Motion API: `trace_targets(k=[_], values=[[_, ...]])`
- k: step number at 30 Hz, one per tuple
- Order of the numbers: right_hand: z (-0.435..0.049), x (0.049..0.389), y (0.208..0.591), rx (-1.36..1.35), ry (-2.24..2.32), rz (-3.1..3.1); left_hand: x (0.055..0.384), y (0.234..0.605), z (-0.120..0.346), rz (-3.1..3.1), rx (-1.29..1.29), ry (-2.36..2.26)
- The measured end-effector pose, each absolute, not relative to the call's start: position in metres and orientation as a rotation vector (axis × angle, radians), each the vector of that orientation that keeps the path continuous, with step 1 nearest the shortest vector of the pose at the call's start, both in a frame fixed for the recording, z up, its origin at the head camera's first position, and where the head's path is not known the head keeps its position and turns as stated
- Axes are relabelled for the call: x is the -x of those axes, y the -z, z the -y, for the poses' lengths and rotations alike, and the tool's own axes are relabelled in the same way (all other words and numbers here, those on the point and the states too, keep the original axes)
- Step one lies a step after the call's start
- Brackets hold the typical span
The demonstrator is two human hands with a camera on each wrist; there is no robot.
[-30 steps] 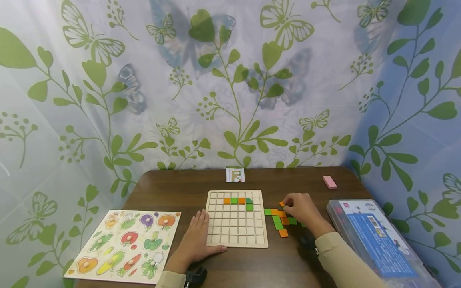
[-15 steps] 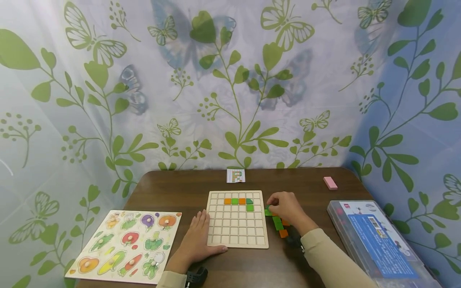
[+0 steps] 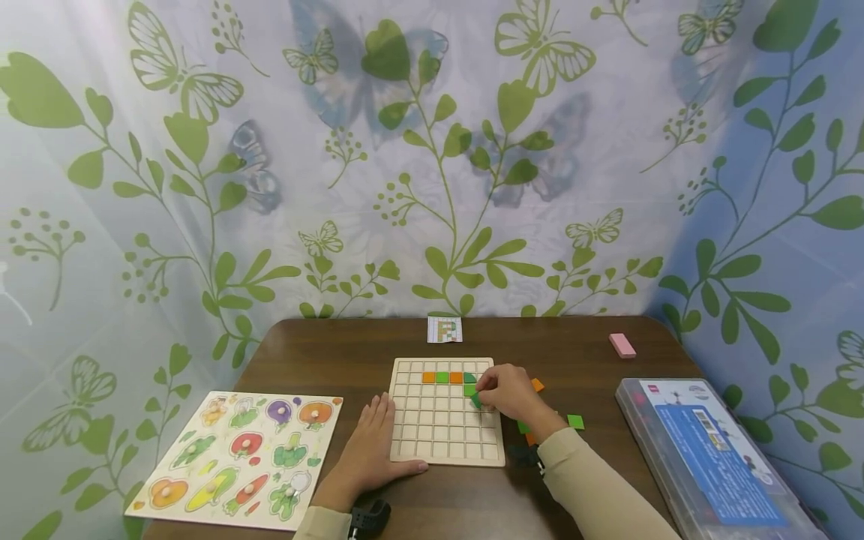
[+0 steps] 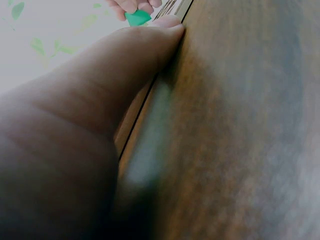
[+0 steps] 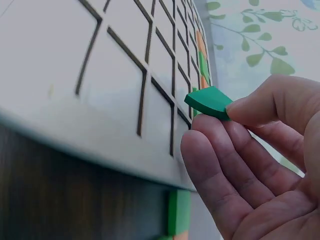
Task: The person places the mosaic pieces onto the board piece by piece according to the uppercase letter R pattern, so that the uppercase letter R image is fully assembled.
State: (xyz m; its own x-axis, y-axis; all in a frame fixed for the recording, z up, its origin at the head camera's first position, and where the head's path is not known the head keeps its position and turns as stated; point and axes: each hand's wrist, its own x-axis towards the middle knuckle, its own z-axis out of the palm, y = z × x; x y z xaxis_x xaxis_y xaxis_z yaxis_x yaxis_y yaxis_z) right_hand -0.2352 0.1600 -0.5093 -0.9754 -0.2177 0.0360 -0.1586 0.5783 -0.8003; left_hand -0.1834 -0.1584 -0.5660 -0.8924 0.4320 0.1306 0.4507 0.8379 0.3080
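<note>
My right hand (image 3: 509, 391) pinches a dark green quarter-round tile (image 5: 210, 102) between thumb and fingers, above the right side of a wooden grid board (image 3: 432, 435). On the board, a row holds an orange tile (image 3: 429, 377), a light green tile (image 3: 442, 377), a second orange tile (image 3: 456, 377) and a dark green rounded tile (image 3: 469, 378). Directly below that last one sits another light green tile (image 3: 469, 390). My left hand (image 3: 367, 450) lies with straight fingers against the board's left edge, its thumb by the near edge.
Right of the board lie loose tiles, among them a green one (image 3: 575, 422), partly hidden by the right arm. A pattern card (image 3: 445, 330) lies behind the board. A vegetable puzzle (image 3: 172, 461) is at left; a plastic case (image 3: 715, 450) and pink block (image 3: 622, 346) are at right.
My right hand has moved left from the loose tiles to over the board, carrying the dark green tile. A loose green tile at right has come back into sight. The left hand stays put.
</note>
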Motion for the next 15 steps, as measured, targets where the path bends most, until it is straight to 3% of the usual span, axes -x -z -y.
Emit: trace_targets(k=[15], values=[[-0.1526,0.2362,0.5124,0.240,1.446,-2.624,0.1836,0.5659,0.1579,2.963,0.705,0.494]])
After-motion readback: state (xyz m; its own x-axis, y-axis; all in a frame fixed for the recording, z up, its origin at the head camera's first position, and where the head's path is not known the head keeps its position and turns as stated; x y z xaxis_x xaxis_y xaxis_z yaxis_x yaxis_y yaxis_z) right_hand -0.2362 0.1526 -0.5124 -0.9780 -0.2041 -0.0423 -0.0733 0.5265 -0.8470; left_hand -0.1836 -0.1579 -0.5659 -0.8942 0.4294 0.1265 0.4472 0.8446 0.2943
